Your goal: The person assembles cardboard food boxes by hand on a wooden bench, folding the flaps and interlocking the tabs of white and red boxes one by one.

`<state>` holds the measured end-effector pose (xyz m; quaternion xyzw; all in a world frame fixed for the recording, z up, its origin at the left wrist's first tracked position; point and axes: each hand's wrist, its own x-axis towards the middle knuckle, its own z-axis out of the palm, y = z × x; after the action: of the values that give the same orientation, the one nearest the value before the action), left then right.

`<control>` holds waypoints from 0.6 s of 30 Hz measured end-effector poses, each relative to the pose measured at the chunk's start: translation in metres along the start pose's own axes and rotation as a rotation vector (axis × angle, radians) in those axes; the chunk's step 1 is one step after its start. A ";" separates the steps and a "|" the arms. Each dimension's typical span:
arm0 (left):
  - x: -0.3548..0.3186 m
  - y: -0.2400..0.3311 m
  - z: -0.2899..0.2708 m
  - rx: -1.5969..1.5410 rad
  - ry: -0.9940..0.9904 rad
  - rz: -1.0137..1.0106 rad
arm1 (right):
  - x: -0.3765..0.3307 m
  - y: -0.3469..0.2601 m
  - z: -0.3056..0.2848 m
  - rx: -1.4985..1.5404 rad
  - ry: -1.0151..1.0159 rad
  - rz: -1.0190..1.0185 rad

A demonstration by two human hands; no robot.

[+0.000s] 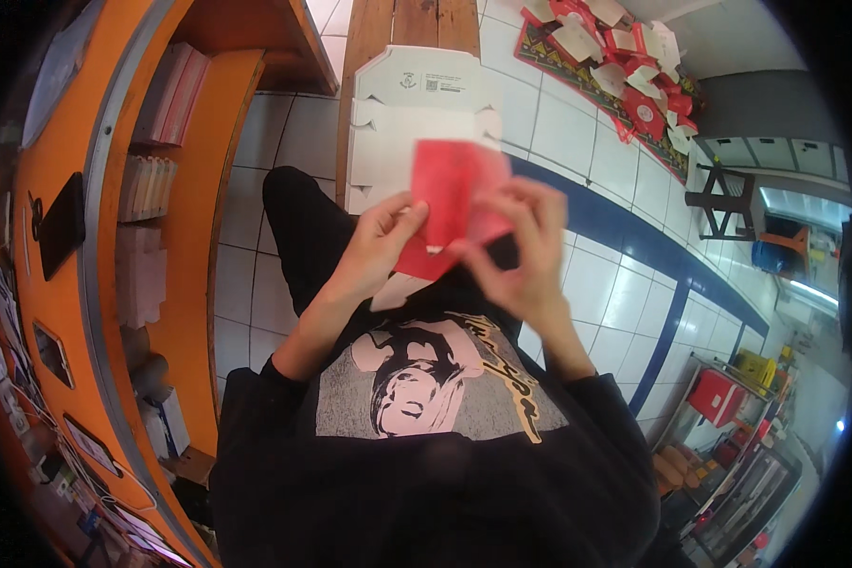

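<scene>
A red cardboard box (442, 189), partly folded, is held up over my lap with its flaps at angles. My left hand (383, 241) grips its left side, thumb on the near face. On the box's right side, my right hand (525, 246) has its fingers curled round a flap and its thumb at the lower edge; that hand is slightly blurred. Just beyond lie flat white die-cut cardboard blanks (379, 114) with notched edges, on a wooden bench (417, 24). The box partly covers them.
Many folded red and white boxes (634, 76) are heaped on a patterned mat at the far right. An orange shelf unit (237, 142) stands close on my left, with a phone (53, 354) on top. A dark stool (722, 202) and a loaded rack (719, 407) stand right.
</scene>
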<state>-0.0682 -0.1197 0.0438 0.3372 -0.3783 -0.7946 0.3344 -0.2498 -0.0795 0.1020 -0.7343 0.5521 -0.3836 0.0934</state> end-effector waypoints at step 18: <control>0.001 0.005 0.024 -0.115 0.243 0.466 | 0.006 0.002 0.013 -0.014 0.160 -0.305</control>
<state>-0.0866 -0.1139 0.0595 0.3145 -0.3570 -0.6699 0.5700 -0.2420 -0.0891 0.0948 -0.7773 0.4427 -0.4467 -0.0150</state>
